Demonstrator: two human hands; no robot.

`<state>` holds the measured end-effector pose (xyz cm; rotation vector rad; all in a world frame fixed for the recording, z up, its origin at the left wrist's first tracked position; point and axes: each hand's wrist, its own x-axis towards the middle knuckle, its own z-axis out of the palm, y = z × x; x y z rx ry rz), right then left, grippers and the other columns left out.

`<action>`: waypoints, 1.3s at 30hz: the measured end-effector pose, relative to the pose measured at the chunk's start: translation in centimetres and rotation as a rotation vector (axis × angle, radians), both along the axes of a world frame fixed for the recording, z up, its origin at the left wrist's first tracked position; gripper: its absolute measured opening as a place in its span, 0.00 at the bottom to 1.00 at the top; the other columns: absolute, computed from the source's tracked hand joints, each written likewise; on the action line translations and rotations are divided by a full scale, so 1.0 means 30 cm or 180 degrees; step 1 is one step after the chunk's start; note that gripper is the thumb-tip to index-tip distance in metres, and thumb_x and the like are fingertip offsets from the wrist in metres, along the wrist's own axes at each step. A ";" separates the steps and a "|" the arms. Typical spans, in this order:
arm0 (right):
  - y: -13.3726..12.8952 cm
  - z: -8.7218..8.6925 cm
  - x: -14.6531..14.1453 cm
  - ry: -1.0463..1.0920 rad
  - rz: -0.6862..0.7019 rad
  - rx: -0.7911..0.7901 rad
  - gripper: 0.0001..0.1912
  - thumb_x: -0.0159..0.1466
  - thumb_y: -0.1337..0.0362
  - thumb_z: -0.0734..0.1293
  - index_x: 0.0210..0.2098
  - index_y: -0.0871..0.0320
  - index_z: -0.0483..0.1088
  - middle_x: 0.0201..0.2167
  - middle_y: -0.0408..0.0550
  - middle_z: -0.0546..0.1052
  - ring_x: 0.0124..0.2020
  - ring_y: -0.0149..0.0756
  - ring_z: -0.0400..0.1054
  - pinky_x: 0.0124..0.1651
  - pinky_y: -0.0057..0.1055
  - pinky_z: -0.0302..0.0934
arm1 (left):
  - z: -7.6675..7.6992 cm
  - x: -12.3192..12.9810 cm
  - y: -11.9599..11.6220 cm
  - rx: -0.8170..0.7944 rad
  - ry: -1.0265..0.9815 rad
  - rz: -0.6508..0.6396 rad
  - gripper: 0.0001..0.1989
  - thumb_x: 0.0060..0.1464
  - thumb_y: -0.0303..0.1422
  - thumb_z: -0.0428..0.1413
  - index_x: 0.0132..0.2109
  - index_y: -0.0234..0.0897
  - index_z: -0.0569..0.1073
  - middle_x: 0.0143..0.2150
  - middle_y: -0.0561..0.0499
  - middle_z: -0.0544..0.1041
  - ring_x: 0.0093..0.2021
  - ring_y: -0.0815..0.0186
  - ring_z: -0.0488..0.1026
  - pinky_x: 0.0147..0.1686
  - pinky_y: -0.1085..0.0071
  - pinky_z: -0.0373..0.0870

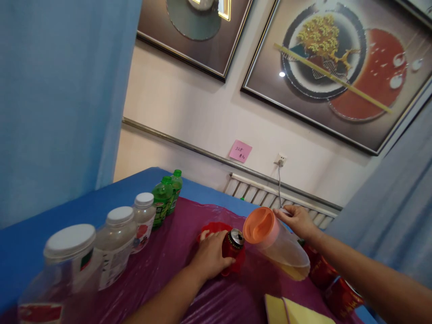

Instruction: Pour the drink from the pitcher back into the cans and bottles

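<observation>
My left hand (pixel 209 255) is wrapped round a dark red drink can (pixel 233 245) with an opened silver top. The can is upright, over a red dish (pixel 218 226) that is partly hidden by the hand. By its handle, my right hand (pixel 299 220) grips a translucent pitcher (pixel 285 252) with an orange lid (pixel 261 225). The pitcher is tilted, its lid end toward the can, and some yellowish liquid shows at its lower end. Whether any liquid flows out, I cannot tell.
Clear jars with white lids (pixel 119 216) and green bottles (pixel 162 200) line the left side. Red cans (pixel 342 294) stand at the right, partly behind my right forearm. A yellow cloth or pad (pixel 297 312) lies in front on the purple plastic sheet (pixel 168 274). A radiator (pixel 249 191) is behind.
</observation>
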<state>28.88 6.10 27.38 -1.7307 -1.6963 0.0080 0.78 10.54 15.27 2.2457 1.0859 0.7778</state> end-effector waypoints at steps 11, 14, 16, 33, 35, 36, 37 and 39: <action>0.000 -0.005 0.006 0.0015 0.0006 -0.0036 0.28 0.59 0.43 0.65 0.18 0.52 0.47 0.17 0.36 0.48 0.19 0.26 0.44 0.22 0.28 0.40 | -0.012 0.004 0.003 0.0006 -0.0049 0.0003 0.33 0.40 0.40 0.68 0.55 0.44 0.70 0.56 0.46 0.77 0.59 0.50 0.70 0.65 0.49 0.46; -0.002 -0.004 0.004 0.0028 0.0021 -0.0023 0.28 0.59 0.44 0.65 0.18 0.52 0.47 0.17 0.36 0.49 0.19 0.26 0.44 0.21 0.27 0.41 | -0.012 0.004 0.004 -0.0014 -0.0044 0.0023 0.34 0.39 0.40 0.68 0.56 0.44 0.70 0.57 0.46 0.77 0.60 0.50 0.70 0.66 0.50 0.46; -0.002 -0.005 0.003 0.0024 0.0014 -0.0010 0.28 0.59 0.43 0.65 0.18 0.52 0.48 0.17 0.36 0.49 0.19 0.26 0.44 0.21 0.27 0.41 | -0.010 0.003 0.004 -0.0010 -0.0051 0.0010 0.34 0.40 0.40 0.68 0.56 0.45 0.70 0.56 0.46 0.77 0.59 0.50 0.70 0.65 0.50 0.46; -0.014 0.012 -0.008 -0.0004 -0.0030 -0.0033 0.28 0.58 0.43 0.65 0.18 0.52 0.46 0.17 0.36 0.48 0.20 0.26 0.42 0.21 0.28 0.38 | -0.015 0.003 0.010 0.0013 -0.0009 0.0002 0.36 0.39 0.41 0.68 0.57 0.44 0.70 0.57 0.45 0.77 0.59 0.49 0.70 0.65 0.50 0.47; -0.016 0.014 -0.012 0.0019 -0.0029 -0.0032 0.28 0.59 0.43 0.65 0.18 0.52 0.46 0.17 0.36 0.48 0.20 0.26 0.42 0.21 0.28 0.38 | -0.016 0.003 0.009 0.0010 -0.0028 -0.0006 0.36 0.39 0.41 0.68 0.57 0.44 0.70 0.57 0.45 0.77 0.59 0.49 0.70 0.65 0.50 0.47; -0.017 0.015 -0.014 0.0025 -0.0026 -0.0039 0.28 0.59 0.43 0.65 0.18 0.52 0.46 0.17 0.36 0.48 0.19 0.26 0.42 0.21 0.28 0.38 | -0.016 0.004 0.008 0.0007 -0.0033 -0.0013 0.35 0.39 0.41 0.69 0.56 0.44 0.70 0.56 0.45 0.77 0.59 0.49 0.70 0.66 0.50 0.47; -0.017 0.015 -0.015 0.0025 -0.0024 -0.0050 0.28 0.59 0.43 0.65 0.18 0.52 0.46 0.17 0.36 0.48 0.19 0.26 0.42 0.21 0.28 0.38 | -0.015 0.004 0.007 0.0009 -0.0039 -0.0019 0.35 0.39 0.41 0.68 0.56 0.44 0.70 0.56 0.45 0.77 0.59 0.49 0.70 0.66 0.50 0.46; -0.017 0.016 -0.016 0.0011 -0.0028 -0.0068 0.28 0.59 0.43 0.65 0.18 0.52 0.46 0.17 0.35 0.48 0.19 0.26 0.42 0.21 0.28 0.38 | -0.014 0.005 0.006 0.0015 -0.0050 -0.0027 0.34 0.39 0.40 0.68 0.55 0.44 0.70 0.56 0.46 0.78 0.59 0.49 0.70 0.66 0.50 0.46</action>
